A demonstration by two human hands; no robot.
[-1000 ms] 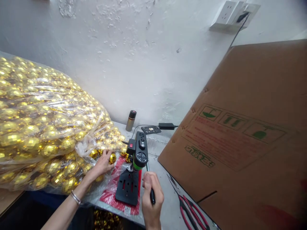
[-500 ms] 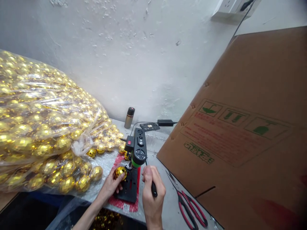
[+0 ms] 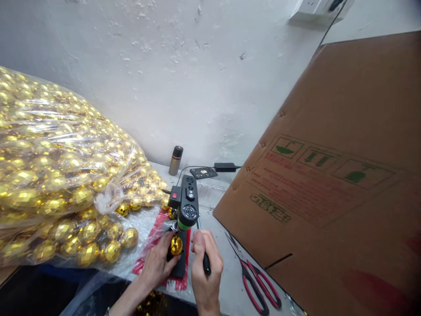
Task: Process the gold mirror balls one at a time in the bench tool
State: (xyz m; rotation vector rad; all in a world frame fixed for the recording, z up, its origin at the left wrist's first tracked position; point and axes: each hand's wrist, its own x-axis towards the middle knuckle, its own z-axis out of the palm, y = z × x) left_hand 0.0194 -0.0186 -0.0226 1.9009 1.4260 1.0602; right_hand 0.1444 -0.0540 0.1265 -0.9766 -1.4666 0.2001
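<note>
A rough, off-white painted wall (image 3: pixel 164 87) fills the upper background, its glossy surface marked by bumps, pits and flaked patches. High on the right, a white plastic wall socket (image 3: pixel 311 11), partly cut off by the picture's edge, has a dark cord running down from it. Pale, cool light brightens the wall's middle, while its upper left corner falls into grey shade. Against the wall stands a light grey, flat-topped table (image 3: pixel 232 274). Below its front edge at the left, the space is too dark to make out the floor.

we see open tabletop (image 3: pixel 225 272) between the drill press (image 3: pixel 188 202) and the scissors (image 3: pixel 259 285); the carton (image 3: pixel 322 166) blocks passage further right.
</note>
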